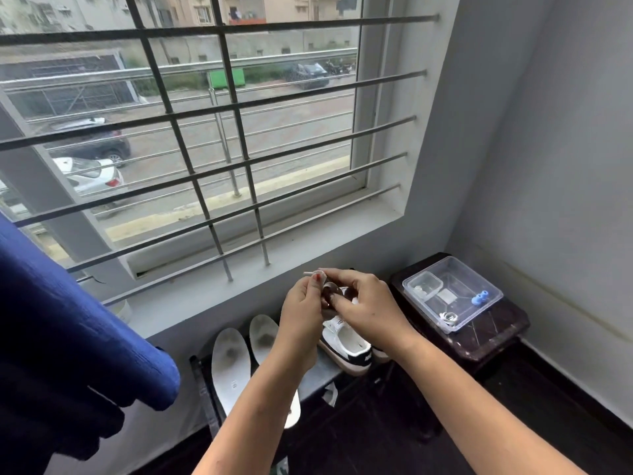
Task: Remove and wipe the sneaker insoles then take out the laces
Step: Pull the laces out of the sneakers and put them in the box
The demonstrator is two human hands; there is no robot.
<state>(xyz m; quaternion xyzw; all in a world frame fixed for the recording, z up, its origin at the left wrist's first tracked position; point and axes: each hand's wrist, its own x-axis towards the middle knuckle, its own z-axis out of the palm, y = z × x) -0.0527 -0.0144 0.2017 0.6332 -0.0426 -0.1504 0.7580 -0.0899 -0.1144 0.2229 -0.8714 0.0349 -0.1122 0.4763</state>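
Observation:
A white sneaker (pixel 347 344) with a black stripe and tan sole lies on a grey shelf below the window. Both hands are raised over its toe end. My left hand (pixel 301 315) pinches a white lace (pixel 310 273) whose tip sticks out to the left above my fingers. My right hand (pixel 366 303) closes its fingers on the same lace beside the left hand. Two white insoles (pixel 230 366) (pixel 263 334) with grey wear marks lie flat to the left of the sneaker; my left forearm covers part of the right one. A second shoe is mostly hidden behind my right wrist.
A dark side table (pixel 489 341) at the right carries a clear plastic box (pixel 452 293) with small items inside. The window ledge (pixel 260 265) and metal grille rise behind the hands. Blue fabric (pixel 68 337) hangs at the left. A dark strap (pixel 205 392) lies beside the insoles.

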